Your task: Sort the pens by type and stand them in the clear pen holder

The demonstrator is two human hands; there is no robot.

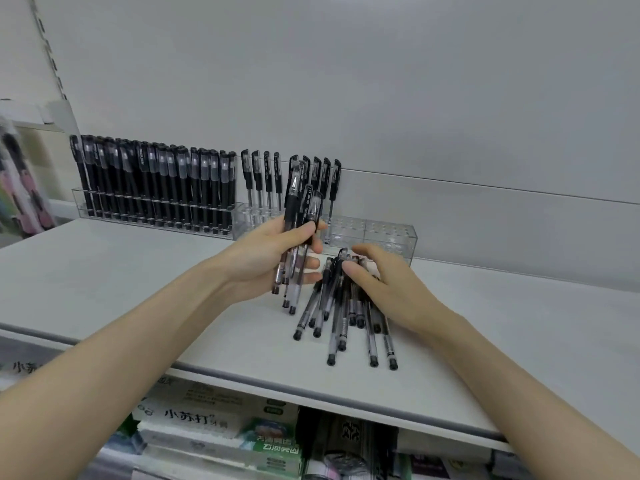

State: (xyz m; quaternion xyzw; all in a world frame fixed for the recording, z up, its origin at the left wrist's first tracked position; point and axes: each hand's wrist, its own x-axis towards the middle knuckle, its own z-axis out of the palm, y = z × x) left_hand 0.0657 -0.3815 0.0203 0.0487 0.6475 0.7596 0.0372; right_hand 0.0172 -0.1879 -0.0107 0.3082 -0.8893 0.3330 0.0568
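Left hand (273,258) grips several pens (298,233) upright by their barrels. Right hand (381,282) rests on the loose pile (343,323) mid-shelf (138,271), its grip unclear. Light, stiff and slick, they are probably best pinched mid-barrel. The holder (388,233) lines the shelf's back edge.

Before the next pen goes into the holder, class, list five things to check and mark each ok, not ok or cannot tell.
1. Left hand grips a bundle of pens: ok.
2. Bundle is one type: cannot tell.
3. Holder has free holes at its right end: ok.
4. Pile on the shelf cleared: not ok.
5. Right hand free: not ok, it is on the pile.
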